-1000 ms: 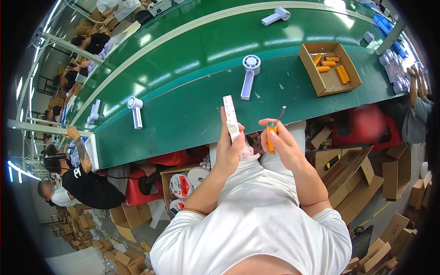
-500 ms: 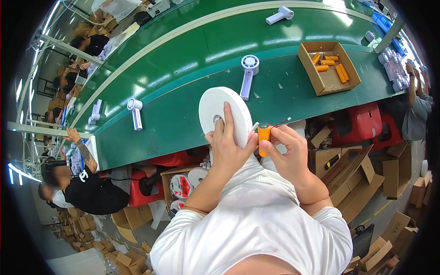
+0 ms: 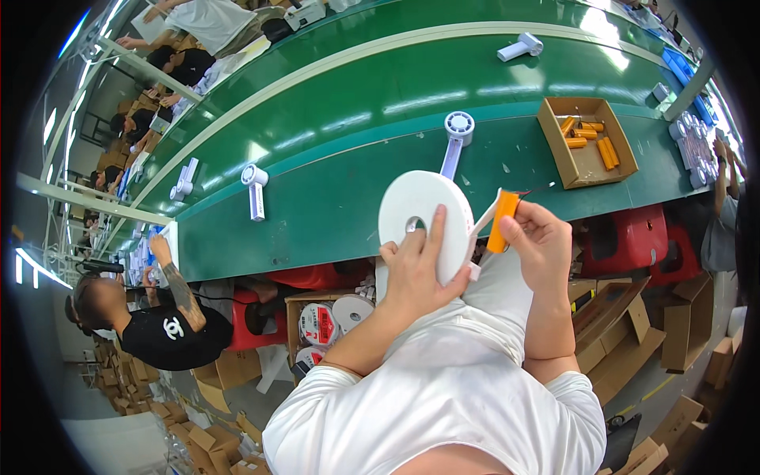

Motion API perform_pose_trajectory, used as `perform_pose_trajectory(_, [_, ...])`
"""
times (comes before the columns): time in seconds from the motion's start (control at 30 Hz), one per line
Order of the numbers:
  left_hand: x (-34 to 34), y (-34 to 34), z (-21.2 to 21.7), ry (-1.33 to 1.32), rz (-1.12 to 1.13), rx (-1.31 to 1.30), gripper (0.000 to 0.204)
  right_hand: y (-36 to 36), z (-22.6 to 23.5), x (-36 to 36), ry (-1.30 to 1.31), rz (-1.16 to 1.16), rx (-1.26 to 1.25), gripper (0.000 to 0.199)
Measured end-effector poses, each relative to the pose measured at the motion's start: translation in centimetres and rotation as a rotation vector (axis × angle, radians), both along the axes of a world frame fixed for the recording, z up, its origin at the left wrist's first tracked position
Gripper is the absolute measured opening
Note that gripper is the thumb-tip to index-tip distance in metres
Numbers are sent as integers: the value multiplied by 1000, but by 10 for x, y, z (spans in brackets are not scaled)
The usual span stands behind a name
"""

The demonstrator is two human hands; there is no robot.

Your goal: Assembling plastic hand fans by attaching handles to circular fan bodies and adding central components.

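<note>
My left hand (image 3: 418, 273) grips a large white roll of tape (image 3: 402, 198), with fingers at its centre hole and across its face, the thumb low by the rim. In my right hand (image 3: 544, 245) an orange cylindrical battery (image 3: 503, 223) is pinched between thumb and fingers; thin wires with a small white connector (image 3: 552, 185) stick out past its top. A short white strip of tape (image 3: 485, 219) spans from the roll's right edge to the battery. Both things are held over my lap at the bench's near edge.
On the green bench (image 3: 332, 214) a cardboard box (image 3: 560, 158) holds several orange batteries. White handheld fans lie at the middle (image 3: 458, 128), left (image 3: 254, 190) and far side (image 3: 522, 47). Below are red stools (image 3: 629, 241) and a carton of tape rolls (image 3: 317, 323). A co-worker (image 3: 170, 332) sits left.
The battery has moved away from the roll's rim, up and to the right, and a strip of tape now stretches between them. The view has shifted slightly.
</note>
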State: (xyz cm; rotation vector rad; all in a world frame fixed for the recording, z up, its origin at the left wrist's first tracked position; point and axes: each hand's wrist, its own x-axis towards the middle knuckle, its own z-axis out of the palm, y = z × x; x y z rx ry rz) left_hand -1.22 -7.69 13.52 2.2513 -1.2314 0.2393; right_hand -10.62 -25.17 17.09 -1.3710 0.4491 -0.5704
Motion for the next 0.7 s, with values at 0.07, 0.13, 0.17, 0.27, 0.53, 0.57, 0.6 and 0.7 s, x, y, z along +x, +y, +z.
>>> perform_pose_trajectory(0.07, [-5,-1,0,14,-38,-9,100,-5,-2,9,-16,-25,-45,29])
perform_pose_trajectory(0.13, [-10,-1,-1,35,-85,-18,99,-6,-2,21,-117,-158,-61,31])
perform_pose_trajectory(0.17, [-14,-1,-1,39,-90,-29,99,-7,-6,26,-116,-189,-91,33])
perform_pose_trajectory(0.27, [-16,-4,0,28,-98,-56,99,-1,-12,36,-150,-204,-56,33])
perform_pose_trajectory(0.53, [-8,-5,1,7,-48,-38,100,28,-38,35,-370,-261,29,38])
perform_pose_trajectory(0.57, [-9,-6,0,6,-37,-28,100,30,-41,37,-368,-261,29,38])
perform_pose_trajectory(0.6, [-10,-7,-1,5,-26,-17,100,31,-46,39,-393,-273,28,37])
perform_pose_trajectory(0.7, [-12,-5,-7,74,-11,14,98,4,-55,36,-406,-143,141,31])
